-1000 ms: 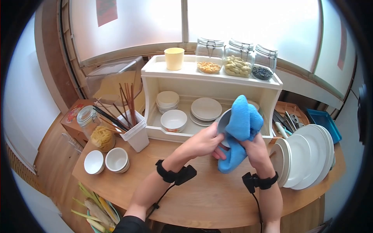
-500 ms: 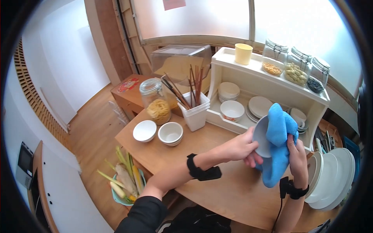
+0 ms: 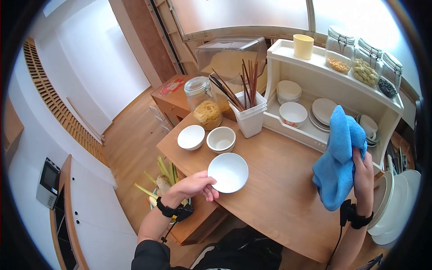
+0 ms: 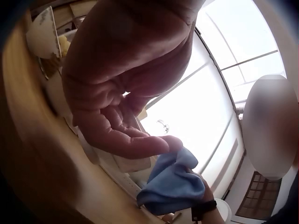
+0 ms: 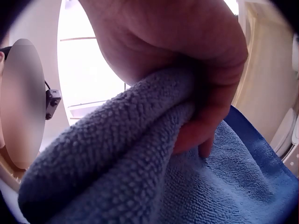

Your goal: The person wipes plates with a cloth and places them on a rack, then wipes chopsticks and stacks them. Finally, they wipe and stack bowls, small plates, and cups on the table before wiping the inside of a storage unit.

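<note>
My left hand (image 3: pixel 195 185) pinches the near left rim of a white bowl (image 3: pixel 228 173), thumb over the edge. The bowl faces up over the table's left front edge, close to two other vessels: a wide white bowl (image 3: pixel 191 137) and a deeper off-white bowl (image 3: pixel 221 139). In the left wrist view, curled fingers hide most of what they grip. My right hand (image 3: pixel 362 173) grips a bunched blue towel (image 3: pixel 339 157), raised in front of the shelf. Thick folds of the towel show between thumb and fingers in the right wrist view.
Behind the bowls stand a pasta jar (image 3: pixel 207 108) and a white chopstick holder (image 3: pixel 249 119). A white shelf (image 3: pixel 288 132) bears bowls, plates and jars. Upright plates (image 3: pixel 398 202) line the right end of the table (image 3: pixel 274 193). A vegetable basket (image 3: pixel 186 211) sits below the left edge.
The left hand has carried the bowl out of the towel, leftward to beside the other bowls. The right hand keeps the towel. The head view has turned left.
</note>
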A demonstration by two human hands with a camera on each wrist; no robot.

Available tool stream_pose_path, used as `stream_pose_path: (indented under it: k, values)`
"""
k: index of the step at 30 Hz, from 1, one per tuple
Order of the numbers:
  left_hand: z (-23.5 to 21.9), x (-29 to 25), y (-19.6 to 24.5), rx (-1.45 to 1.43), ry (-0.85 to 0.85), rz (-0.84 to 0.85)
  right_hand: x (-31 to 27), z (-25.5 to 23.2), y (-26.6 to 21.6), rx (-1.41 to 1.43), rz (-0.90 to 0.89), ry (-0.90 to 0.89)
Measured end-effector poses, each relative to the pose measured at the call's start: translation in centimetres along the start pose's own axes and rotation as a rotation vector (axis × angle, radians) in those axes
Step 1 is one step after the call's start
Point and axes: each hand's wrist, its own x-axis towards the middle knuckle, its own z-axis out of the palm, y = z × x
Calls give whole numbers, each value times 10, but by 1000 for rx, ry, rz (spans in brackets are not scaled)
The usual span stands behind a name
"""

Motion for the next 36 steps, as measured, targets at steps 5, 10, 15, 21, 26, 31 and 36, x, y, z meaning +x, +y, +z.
stream_pose_path:
  k: [5,10,15,21,26,31,36]
  values:
    - [-8,6,-14,-98,73,-10,-1,1,0,-2,-12,-58]
    - [-5,20,-11,-62,58,0,-1,10,-2,19,6,-65]
    - [0,30,-7,-131,61,-28,0,11,-2,-37,-16,-79]
    - [8,29,1,65,125,26,0,15,-2,-30,-56,-61]
    - [5,15,12,274,171,-15,3,3,6,-36,43,-45]
    - [-10,-15,38,481,465,195,4,0,7,-31,21,-41]
    - [-3,-14,70,589,515,391,6,-1,8,-61,12,4]
